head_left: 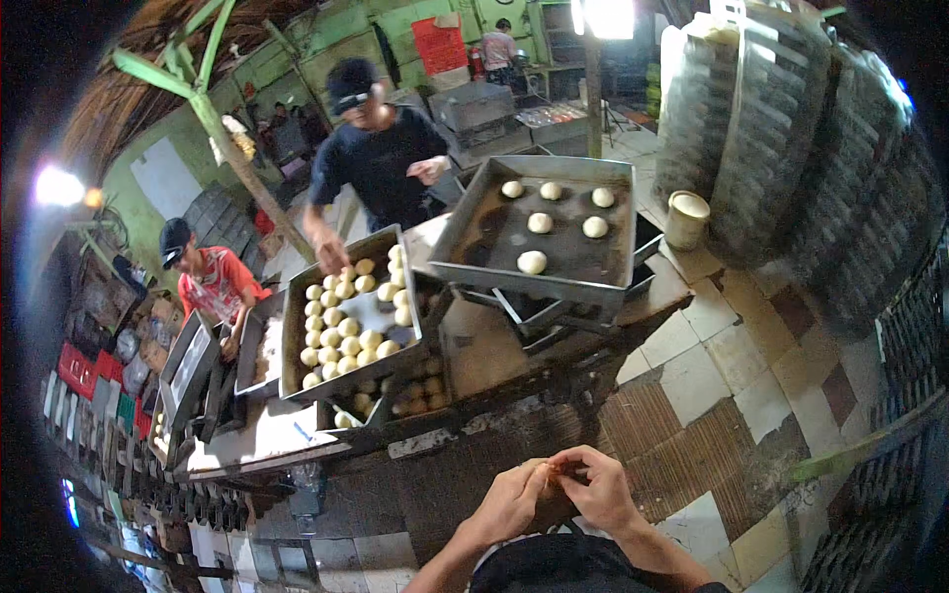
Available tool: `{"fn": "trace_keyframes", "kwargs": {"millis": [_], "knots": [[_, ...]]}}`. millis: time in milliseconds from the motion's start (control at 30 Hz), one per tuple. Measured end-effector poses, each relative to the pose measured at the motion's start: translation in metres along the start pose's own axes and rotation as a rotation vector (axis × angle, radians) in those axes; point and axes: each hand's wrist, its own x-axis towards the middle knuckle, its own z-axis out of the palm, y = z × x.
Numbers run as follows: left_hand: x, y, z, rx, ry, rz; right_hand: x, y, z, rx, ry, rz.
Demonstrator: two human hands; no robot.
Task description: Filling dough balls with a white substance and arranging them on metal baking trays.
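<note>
My left hand point(511, 502) and my right hand point(599, 491) meet low in front of me, short of the table. Their fingertips are pinched together. Something small and reddish seems to sit between them, too small to name. Ahead, a metal tray point(534, 283) rests on stacked trays at the table's right part, with several pale dough balls point(532, 262) spaced out in it. Left of it, a second tray point(374, 314) holds many dough balls point(348, 326) packed closely. Neither of my hands touches the trays.
A co-worker in a dark shirt point(381, 163) reaches into the second tray. Another in red point(222, 277) stands by trays at the far left. Tall stacks of trays point(766, 109) and a pale bucket point(687, 219) stand at the right. The wooden table's edge point(514, 381) crosses before me.
</note>
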Motion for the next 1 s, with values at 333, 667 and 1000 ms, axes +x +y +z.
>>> {"fn": "trace_keyframes", "kwargs": {"millis": [333, 667, 1000], "knots": [[0.104, 0.128, -0.033, 0.052, -0.235, 0.145, 0.143, -0.05, -0.073, 0.113, -0.3, -0.542], [0.247, 0.131, -0.13, 0.208, 0.538, 1.024, 0.281, -0.114, -0.05, -0.305, -0.216, -0.224], [0.326, 0.117, -0.158, -0.113, 0.47, 0.725, 0.535, -0.07, -0.038, -1.061, -0.566, -0.493]]}}
